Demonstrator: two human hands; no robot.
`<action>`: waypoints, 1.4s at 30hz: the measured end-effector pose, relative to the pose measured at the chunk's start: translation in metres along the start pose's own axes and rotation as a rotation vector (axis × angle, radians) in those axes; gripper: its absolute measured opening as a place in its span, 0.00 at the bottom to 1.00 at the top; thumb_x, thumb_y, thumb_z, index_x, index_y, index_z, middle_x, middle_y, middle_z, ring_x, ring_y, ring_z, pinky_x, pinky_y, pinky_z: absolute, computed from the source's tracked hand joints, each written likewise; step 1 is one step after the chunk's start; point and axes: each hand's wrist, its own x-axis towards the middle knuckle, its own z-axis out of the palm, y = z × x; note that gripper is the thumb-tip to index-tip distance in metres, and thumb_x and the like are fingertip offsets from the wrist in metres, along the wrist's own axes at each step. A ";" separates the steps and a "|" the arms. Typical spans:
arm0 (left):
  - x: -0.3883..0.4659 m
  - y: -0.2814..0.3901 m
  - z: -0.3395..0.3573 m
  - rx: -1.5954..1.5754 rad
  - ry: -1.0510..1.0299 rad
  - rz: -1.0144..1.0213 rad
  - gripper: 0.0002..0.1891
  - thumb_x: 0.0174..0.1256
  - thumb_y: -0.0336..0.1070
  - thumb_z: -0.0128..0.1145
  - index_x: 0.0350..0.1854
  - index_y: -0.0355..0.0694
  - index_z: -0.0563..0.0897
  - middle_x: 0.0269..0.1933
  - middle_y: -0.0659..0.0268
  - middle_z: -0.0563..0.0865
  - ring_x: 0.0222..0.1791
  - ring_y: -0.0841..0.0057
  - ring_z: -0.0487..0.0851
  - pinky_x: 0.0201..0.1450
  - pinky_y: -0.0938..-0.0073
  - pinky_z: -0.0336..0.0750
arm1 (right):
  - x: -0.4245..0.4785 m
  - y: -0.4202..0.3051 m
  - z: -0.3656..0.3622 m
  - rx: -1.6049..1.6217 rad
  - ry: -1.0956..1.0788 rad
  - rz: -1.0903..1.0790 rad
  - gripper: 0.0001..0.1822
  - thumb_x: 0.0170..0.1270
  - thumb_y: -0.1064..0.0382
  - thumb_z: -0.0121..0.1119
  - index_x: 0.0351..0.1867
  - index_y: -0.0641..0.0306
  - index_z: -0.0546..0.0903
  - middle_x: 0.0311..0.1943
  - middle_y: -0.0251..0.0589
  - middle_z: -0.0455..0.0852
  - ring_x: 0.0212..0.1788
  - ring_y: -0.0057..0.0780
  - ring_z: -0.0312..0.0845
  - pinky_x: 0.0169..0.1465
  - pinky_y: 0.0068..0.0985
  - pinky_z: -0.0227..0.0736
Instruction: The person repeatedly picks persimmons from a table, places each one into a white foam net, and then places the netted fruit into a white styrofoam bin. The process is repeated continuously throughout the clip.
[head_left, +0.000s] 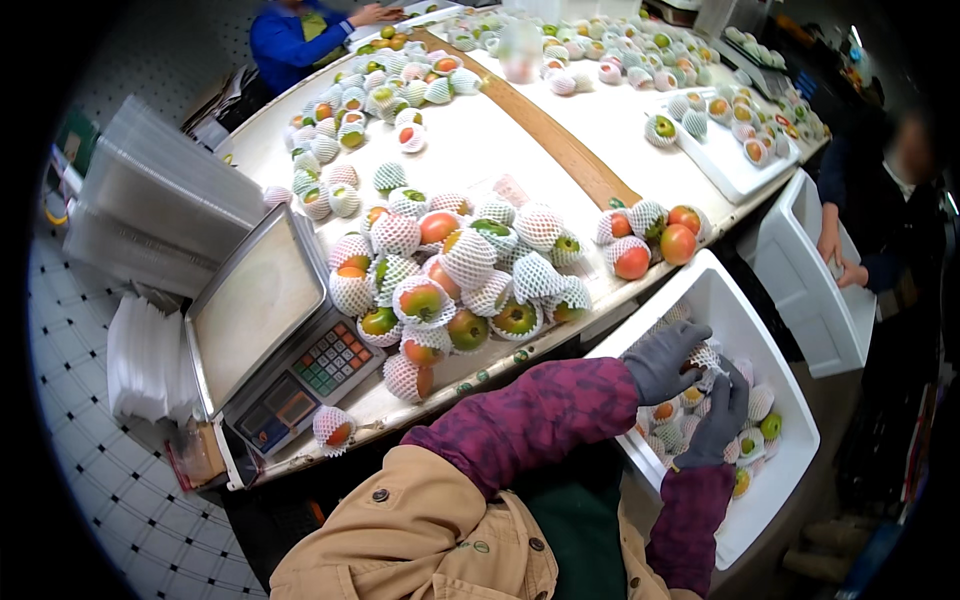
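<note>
Both my hands, in grey gloves, are inside a white foam box (776, 450) at the table's front edge. Between them is a tomato in a white foam net (703, 355). My left hand (665, 362) grips it from the left, with its fingers over the top. The fingers of my right hand (718, 420) are on its near side. Below and around my hands, the box holds many netted tomatoes (666, 435) in red, orange and green. A bare green tomato (770, 427) shows by the right wall. My gloves hide part of the held tomato.
A heap of netted tomatoes (465, 262) lies on the white table (517, 135), beside a weighing scale (259, 300). A wooden strip (547, 120) divides the tabletop. Right, a person's hands (840, 259) are at another white box (799, 277). A blue-sleeved person (296, 41) works far left.
</note>
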 end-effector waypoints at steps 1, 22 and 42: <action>0.000 0.001 -0.007 0.000 0.024 0.035 0.27 0.52 0.34 0.64 0.56 0.41 0.71 0.50 0.51 0.74 0.51 0.55 0.75 0.55 0.60 0.71 | 0.000 -0.001 -0.001 0.027 0.009 -0.057 0.14 0.66 0.69 0.47 0.51 0.69 0.76 0.50 0.43 0.78 0.49 0.28 0.75 0.51 0.25 0.72; -0.163 0.011 -0.360 0.767 0.356 -0.744 0.32 0.68 0.59 0.45 0.70 0.48 0.64 0.61 0.48 0.75 0.61 0.55 0.74 0.63 0.65 0.65 | -0.002 -0.012 -0.001 0.256 -0.096 0.436 0.13 0.67 0.58 0.54 0.46 0.64 0.77 0.36 0.38 0.81 0.32 0.20 0.76 0.33 0.17 0.71; 0.020 0.060 -0.060 -0.123 -0.183 0.042 0.12 0.65 0.28 0.55 0.50 0.33 0.79 0.45 0.57 0.84 0.44 0.74 0.82 0.50 0.77 0.74 | 0.043 0.019 -0.039 -0.588 -0.419 0.367 0.16 0.61 0.54 0.59 0.45 0.61 0.80 0.39 0.41 0.85 0.39 0.32 0.82 0.43 0.29 0.75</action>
